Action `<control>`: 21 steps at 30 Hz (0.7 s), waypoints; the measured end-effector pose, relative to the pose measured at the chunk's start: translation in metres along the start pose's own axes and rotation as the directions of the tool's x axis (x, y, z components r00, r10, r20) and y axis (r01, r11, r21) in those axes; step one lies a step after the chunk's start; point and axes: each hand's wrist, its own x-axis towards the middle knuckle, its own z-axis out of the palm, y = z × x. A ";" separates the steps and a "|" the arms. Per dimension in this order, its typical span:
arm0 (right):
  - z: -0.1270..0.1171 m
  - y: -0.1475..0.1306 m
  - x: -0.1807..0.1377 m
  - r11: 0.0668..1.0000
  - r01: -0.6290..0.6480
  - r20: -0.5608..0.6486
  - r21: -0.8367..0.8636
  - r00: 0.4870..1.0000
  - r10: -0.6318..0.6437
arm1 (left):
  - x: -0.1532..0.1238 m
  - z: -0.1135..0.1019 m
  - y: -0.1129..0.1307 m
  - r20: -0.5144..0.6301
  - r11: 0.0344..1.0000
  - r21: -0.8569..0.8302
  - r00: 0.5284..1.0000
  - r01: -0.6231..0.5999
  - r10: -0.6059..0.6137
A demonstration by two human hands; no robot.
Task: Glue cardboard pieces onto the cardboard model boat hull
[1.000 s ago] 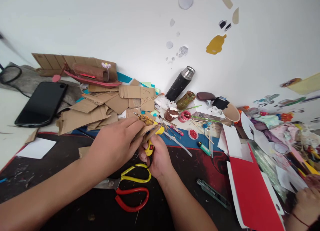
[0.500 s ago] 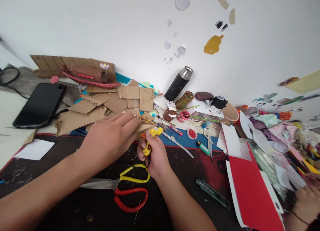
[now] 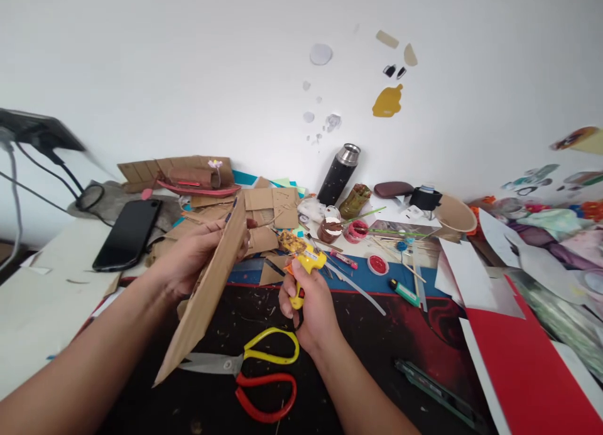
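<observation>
My left hand (image 3: 191, 256) grips a long piece of cardboard (image 3: 214, 290), tilted steeply so its flat face shows; some fingers are hidden behind it. To its right, my right hand (image 3: 313, 306) is wrapped round a yellow hot glue gun (image 3: 308, 259), nozzle end pointing left towards the cardboard but apart from it. Brown and yellow residue covers the nozzle area. From the back of the gun a translucent glue stick (image 3: 362, 290) sticks out. Below both hands, large scissors (image 3: 232, 364) with one yellow and one red handle lie on the dark mat (image 3: 362, 385).
Behind the hands are cardboard scraps (image 3: 261, 199), a model boat (image 3: 198, 187), a black flask (image 3: 338, 174) and open paint jars (image 3: 357, 230). A phone (image 3: 127, 234) lies at left. A green cutter (image 3: 438, 391) and red sheet (image 3: 541, 359) are at right.
My left hand has drawn left, away from the glue gun, and the cardboard has been turned so its broad face shows. The right hand still holds the gun. The view has shifted.
</observation>
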 end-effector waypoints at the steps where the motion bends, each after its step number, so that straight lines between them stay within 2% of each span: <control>1: 0.001 -0.001 -0.001 1.000 0.008 0.002 0.002 1.000 -0.008 | -0.001 0.002 0.000 0.018 1.000 0.003 1.000 0.002 -0.002; 6: 0.003 -0.006 -0.004 0.999 0.035 0.004 0.020 0.999 -0.035 | -0.004 0.010 0.000 0.065 1.000 0.023 0.998 0.005 -0.006; 10: 0.004 -0.007 -0.005 0.998 0.053 -0.012 0.030 0.999 -0.052 | -0.001 0.007 -0.009 0.093 0.998 0.053 0.995 0.021 -0.026; 17: 0.005 -0.006 -0.004 0.997 0.066 0.000 0.041 0.998 -0.066 | -0.002 0.013 -0.025 0.037 0.983 0.151 0.993 0.108 -0.115; 21: 0.005 -0.006 -0.004 0.997 0.070 0.009 0.024 0.998 -0.070 | -0.005 0.024 -0.028 0.090 0.984 0.168 0.993 0.056 -0.072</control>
